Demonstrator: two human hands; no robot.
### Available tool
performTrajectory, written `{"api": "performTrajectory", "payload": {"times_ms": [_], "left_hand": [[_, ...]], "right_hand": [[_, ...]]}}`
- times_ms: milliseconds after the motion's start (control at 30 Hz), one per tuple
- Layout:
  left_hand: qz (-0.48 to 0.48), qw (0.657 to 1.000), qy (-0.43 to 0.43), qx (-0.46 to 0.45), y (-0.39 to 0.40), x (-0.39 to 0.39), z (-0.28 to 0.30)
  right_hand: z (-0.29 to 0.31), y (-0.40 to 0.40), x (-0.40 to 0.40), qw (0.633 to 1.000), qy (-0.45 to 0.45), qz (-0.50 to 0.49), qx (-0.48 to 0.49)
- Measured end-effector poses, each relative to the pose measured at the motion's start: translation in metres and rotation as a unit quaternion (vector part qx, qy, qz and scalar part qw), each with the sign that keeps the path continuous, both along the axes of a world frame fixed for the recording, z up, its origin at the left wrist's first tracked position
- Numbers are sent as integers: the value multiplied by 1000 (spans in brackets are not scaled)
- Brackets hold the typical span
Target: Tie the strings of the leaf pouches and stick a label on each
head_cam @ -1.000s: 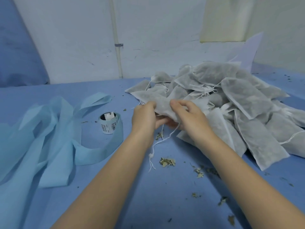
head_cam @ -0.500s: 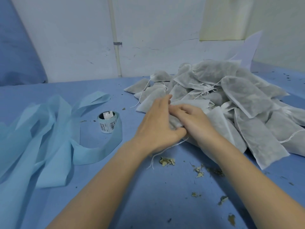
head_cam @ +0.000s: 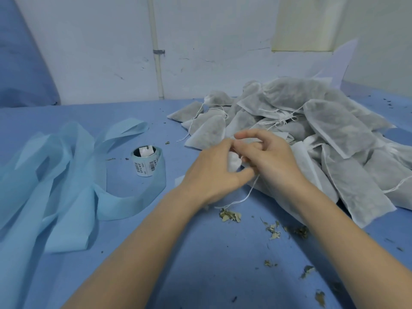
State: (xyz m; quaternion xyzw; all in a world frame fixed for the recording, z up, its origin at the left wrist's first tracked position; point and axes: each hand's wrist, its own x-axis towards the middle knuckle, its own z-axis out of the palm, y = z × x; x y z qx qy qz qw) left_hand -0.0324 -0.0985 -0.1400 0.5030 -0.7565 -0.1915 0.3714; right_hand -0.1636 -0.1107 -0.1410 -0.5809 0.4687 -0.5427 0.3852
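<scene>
At the near edge of the pouch pile (head_cam: 312, 121) on the blue counter (head_cam: 200, 253), the left hand (head_cam: 211, 172) grips the gathered white neck of a leaf pouch (head_cam: 234, 161). The right hand (head_cam: 269, 161) pinches its string (head_cam: 247, 195), which trails onto the counter. A label roll (head_cam: 146, 162) stands well left.

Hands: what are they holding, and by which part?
Both the left hand and the right hand pinch one leaf pouch at its gathered neck, by the string.
</scene>
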Motion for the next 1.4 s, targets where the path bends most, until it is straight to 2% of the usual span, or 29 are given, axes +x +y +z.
{"api": "performTrajectory", "payload": {"times_ms": [100, 233, 367, 433, 467, 533, 633, 700, 767, 900, 1033, 1267, 1400], "left_hand": [[0, 998, 65, 7, -2, 0, 0], [-26, 998, 22, -55, 0, 8, 0], [6, 994, -53, -94, -6, 13, -2], [16, 994, -53, -96, -9, 15, -1], [15, 994, -42, -100, -9, 15, -1], [8, 995, 5, -102, -8, 13, 2], [-3, 995, 78, -61, -5, 7, 6], [2, 993, 114, -26, -4, 5, 7], [21, 990, 136, -19, -3, 5, 6], [67, 987, 137, -46, 0, 1, -1], [68, 986, 140, -68, 1, 1, -5], [65, 952, 299, 2, 0, -1, -4], [100, 951, 289, -31, 1, 2, -6]], "right_hand": [[1, 1, -1, 999, -37, 2, -1], [3, 1, -7, 998, -40, -53, -13], [1, 3, -4, 989, 89, -117, -30], [5, 5, 0, 988, 99, -116, 8], [8, 6, 2, 992, 55, -102, 41], [12, 5, 2, 987, -107, -33, 119], [14, 6, 2, 912, -344, 95, 205], [11, 7, 2, 870, -426, 138, 205], [9, 9, 4, 855, -461, 151, 183], [9, 12, 10, 871, -437, 173, 145], [7, 16, 20, 877, -424, 184, 131], [0, 12, 23, 885, -414, 162, 138], [1, 9, 25, 900, -370, 172, 155]]}}
